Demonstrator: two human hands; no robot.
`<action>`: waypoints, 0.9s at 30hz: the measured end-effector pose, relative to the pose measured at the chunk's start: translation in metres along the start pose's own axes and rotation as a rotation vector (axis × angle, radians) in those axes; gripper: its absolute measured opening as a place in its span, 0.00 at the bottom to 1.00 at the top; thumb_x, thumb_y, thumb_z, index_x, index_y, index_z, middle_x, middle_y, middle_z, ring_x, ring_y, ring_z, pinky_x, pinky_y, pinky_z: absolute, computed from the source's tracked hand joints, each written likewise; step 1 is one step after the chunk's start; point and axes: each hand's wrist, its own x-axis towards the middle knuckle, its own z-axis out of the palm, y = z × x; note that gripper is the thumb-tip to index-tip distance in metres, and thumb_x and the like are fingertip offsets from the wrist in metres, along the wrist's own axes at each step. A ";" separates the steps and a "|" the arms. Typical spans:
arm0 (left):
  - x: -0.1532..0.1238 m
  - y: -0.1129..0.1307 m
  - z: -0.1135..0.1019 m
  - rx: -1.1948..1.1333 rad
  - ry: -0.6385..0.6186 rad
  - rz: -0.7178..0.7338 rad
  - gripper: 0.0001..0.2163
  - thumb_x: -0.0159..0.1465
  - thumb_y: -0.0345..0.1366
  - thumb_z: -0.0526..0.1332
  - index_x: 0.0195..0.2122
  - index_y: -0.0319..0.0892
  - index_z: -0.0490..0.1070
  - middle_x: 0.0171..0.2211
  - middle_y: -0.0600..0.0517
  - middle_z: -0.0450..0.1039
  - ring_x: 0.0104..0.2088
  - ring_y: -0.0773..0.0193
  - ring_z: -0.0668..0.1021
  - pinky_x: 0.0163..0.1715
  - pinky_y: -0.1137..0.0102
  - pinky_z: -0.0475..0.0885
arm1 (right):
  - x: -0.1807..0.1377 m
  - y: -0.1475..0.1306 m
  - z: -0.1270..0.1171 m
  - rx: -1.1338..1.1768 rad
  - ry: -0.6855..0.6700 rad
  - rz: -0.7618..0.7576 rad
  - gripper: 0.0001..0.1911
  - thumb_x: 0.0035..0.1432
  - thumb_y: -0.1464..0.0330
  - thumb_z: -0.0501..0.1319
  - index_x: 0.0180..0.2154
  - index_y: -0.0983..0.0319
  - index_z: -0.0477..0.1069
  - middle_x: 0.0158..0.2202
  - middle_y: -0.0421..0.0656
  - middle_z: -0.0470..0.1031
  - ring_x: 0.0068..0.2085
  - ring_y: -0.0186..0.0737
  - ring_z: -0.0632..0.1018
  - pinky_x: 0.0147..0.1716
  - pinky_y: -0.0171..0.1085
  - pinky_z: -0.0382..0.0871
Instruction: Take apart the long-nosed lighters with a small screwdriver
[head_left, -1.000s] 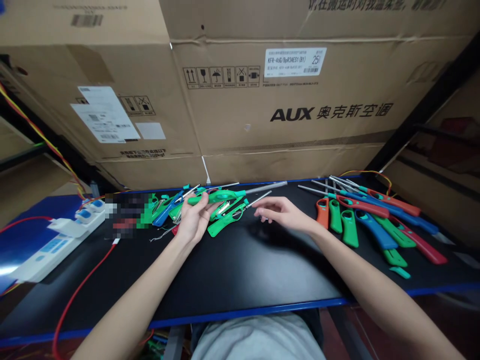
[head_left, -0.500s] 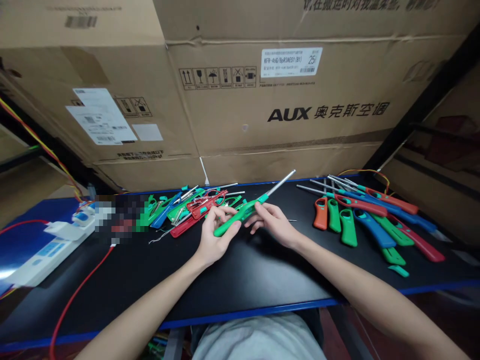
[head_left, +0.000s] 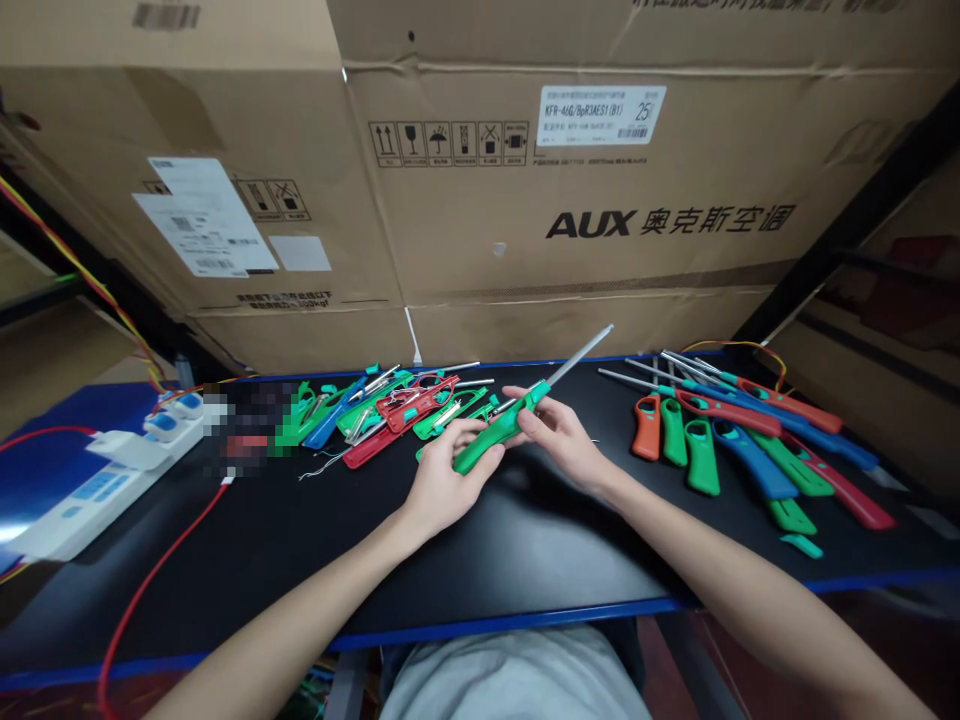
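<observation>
A green long-nosed lighter (head_left: 501, 430) with a metal tube pointing up and to the right is held above the black table (head_left: 465, 560). My left hand (head_left: 448, 478) grips its handle end. My right hand (head_left: 564, 438) pinches the body near where the tube starts. Behind my left hand lies a heap of open lighter shells (head_left: 390, 408) in green, red and blue, with loose wires. To the right, a row of finished lighters (head_left: 739, 440) in orange, green, blue and red lies side by side.
Large cardboard boxes (head_left: 570, 210) stand along the back of the table. A white power strip (head_left: 82, 485) with a red cable (head_left: 154, 590) sits at the left. A small teal part (head_left: 801, 545) lies near the front right edge.
My left hand picked a green lighter out of the heap and brought it toward the middle. My right hand closed on it, and the tube now tilts higher.
</observation>
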 end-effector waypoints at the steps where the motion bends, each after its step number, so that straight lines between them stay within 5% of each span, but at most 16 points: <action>1: 0.000 -0.001 -0.001 0.012 -0.033 -0.026 0.15 0.63 0.46 0.67 0.45 0.45 0.73 0.29 0.54 0.76 0.26 0.65 0.76 0.28 0.72 0.72 | 0.000 -0.001 -0.001 -0.014 -0.004 -0.008 0.34 0.60 0.50 0.69 0.61 0.60 0.68 0.45 0.47 0.80 0.40 0.43 0.83 0.43 0.44 0.82; 7: 0.000 -0.002 -0.004 0.049 -0.085 -0.014 0.15 0.68 0.50 0.58 0.39 0.44 0.73 0.17 0.60 0.63 0.17 0.71 0.64 0.20 0.76 0.60 | 0.001 -0.004 -0.006 -0.036 -0.078 0.007 0.35 0.61 0.51 0.68 0.63 0.61 0.67 0.46 0.48 0.79 0.46 0.45 0.81 0.44 0.44 0.82; 27: 0.005 -0.007 -0.002 -0.101 -0.185 -0.080 0.21 0.67 0.56 0.58 0.34 0.41 0.71 0.20 0.58 0.68 0.13 0.74 0.69 0.12 0.79 0.61 | 0.003 -0.003 -0.007 0.102 0.007 0.079 0.27 0.60 0.49 0.67 0.51 0.61 0.74 0.43 0.49 0.81 0.44 0.46 0.83 0.41 0.44 0.82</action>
